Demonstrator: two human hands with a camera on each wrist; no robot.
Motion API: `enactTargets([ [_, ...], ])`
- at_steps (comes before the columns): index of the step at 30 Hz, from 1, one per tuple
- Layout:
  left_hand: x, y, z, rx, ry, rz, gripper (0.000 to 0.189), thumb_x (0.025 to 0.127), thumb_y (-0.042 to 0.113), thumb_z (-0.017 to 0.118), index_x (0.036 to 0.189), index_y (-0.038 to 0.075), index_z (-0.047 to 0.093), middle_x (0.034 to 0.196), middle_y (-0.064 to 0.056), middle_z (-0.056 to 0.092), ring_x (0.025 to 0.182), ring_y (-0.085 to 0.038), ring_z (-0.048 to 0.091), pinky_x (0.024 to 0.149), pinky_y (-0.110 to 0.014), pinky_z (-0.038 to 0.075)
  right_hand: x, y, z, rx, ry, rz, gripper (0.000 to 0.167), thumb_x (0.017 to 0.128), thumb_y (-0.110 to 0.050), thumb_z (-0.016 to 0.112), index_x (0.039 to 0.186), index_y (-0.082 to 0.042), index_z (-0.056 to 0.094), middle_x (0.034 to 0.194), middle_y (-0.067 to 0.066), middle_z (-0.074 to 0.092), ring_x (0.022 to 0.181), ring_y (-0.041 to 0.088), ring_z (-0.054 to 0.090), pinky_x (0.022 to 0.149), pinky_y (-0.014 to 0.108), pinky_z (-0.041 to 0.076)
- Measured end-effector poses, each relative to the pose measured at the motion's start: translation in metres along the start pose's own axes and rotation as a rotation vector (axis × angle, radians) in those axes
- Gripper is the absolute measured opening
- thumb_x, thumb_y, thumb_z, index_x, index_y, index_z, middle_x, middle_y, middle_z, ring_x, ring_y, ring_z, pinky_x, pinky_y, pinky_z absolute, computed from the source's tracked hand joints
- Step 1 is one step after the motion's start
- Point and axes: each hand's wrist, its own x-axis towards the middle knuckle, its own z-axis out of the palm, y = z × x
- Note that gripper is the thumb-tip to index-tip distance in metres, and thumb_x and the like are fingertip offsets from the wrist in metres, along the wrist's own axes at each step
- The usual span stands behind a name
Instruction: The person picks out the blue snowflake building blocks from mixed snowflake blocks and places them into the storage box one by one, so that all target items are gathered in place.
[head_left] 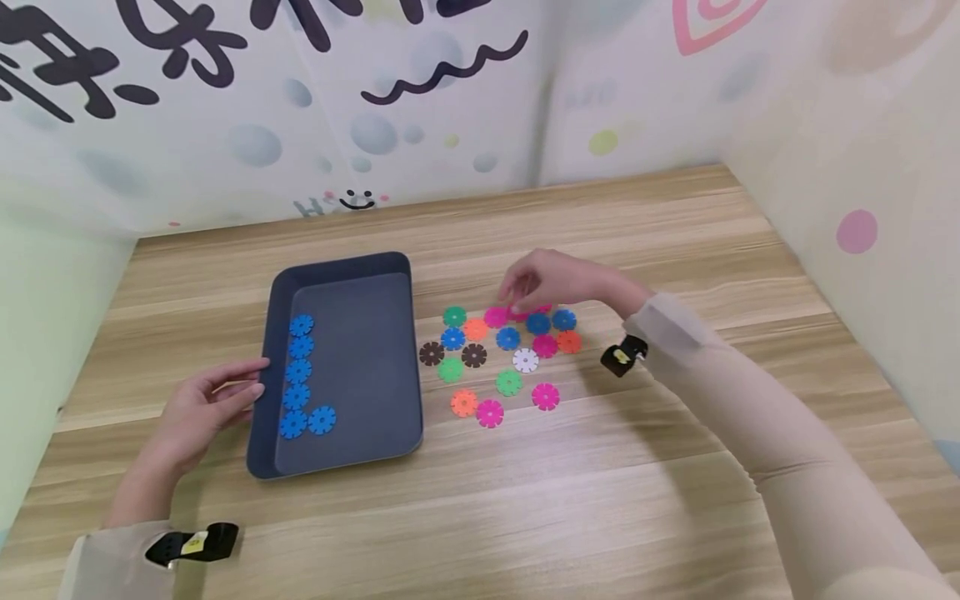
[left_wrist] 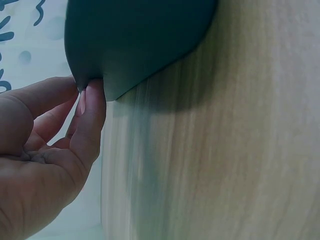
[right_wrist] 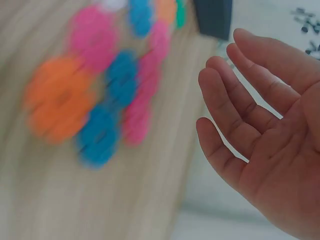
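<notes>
My left hand [head_left: 198,408] pinches the left wall of a dark grey tray [head_left: 352,358] between thumb and fingers, as the left wrist view also shows at the tray's edge. Inside the tray, several blue notched plastic discs [head_left: 297,371] form a column along the left side, with one more beside the lowest. My right hand [head_left: 555,279] hovers over the back of the loose discs, its fingertips close above a pink disc [head_left: 496,317]. In the right wrist view the fingers [right_wrist: 220,107] are loosely bent and hold nothing. Blue discs [head_left: 538,324] lie just in front of that hand.
Right of the tray, loose discs lie on the wooden table [head_left: 525,517]: orange [head_left: 463,403], green [head_left: 508,382], dark brown [head_left: 474,355], white [head_left: 526,360] and several pink and blue ones. A printed wall [head_left: 450,167] stands behind the table, with walls at both sides.
</notes>
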Motion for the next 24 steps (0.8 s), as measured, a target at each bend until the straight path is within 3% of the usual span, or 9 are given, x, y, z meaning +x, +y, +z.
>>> enactTargets([
  [11, 0.000, 0.000, 0.001, -0.003, -0.002, 0.002, 0.039, 0.092, 0.016, 0.057, 0.130, 0.013, 0.052, 0.101, 0.015, 0.056, 0.087, 0.002, 0.058, 0.069, -0.018, 0.051, -0.039, 0.059, -0.002, 0.064, 0.093, 0.112, 0.023, 0.083, -0.007, 0.068, 0.104, 0.000, 0.065, 0.091, 0.009, 0.063, 0.085, 0.021, 0.056, 0.076, 0.029, 0.049],
  [19, 0.000, -0.001, 0.000, -0.015, 0.000, 0.002, 0.039, 0.092, 0.016, 0.057, 0.130, 0.014, 0.053, 0.102, 0.015, 0.056, 0.087, 0.002, 0.058, 0.069, -0.017, 0.051, -0.048, 0.073, 0.000, 0.083, 0.138, 0.139, 0.026, 0.082, -0.008, 0.069, 0.107, -0.001, 0.065, 0.097, 0.010, 0.061, 0.090, 0.022, 0.054, 0.081, 0.029, 0.047],
  [24, 0.000, 0.000, 0.000, 0.001, 0.002, 0.002, 0.040, 0.092, 0.019, 0.057, 0.131, 0.012, 0.051, 0.103, 0.015, 0.055, 0.088, 0.003, 0.058, 0.070, -0.017, 0.051, -0.049, 0.077, 0.002, 0.088, 0.122, 0.145, 0.031, 0.079, -0.009, 0.072, 0.109, -0.004, 0.064, 0.097, 0.009, 0.059, 0.089, 0.022, 0.050, 0.080, 0.030, 0.046],
])
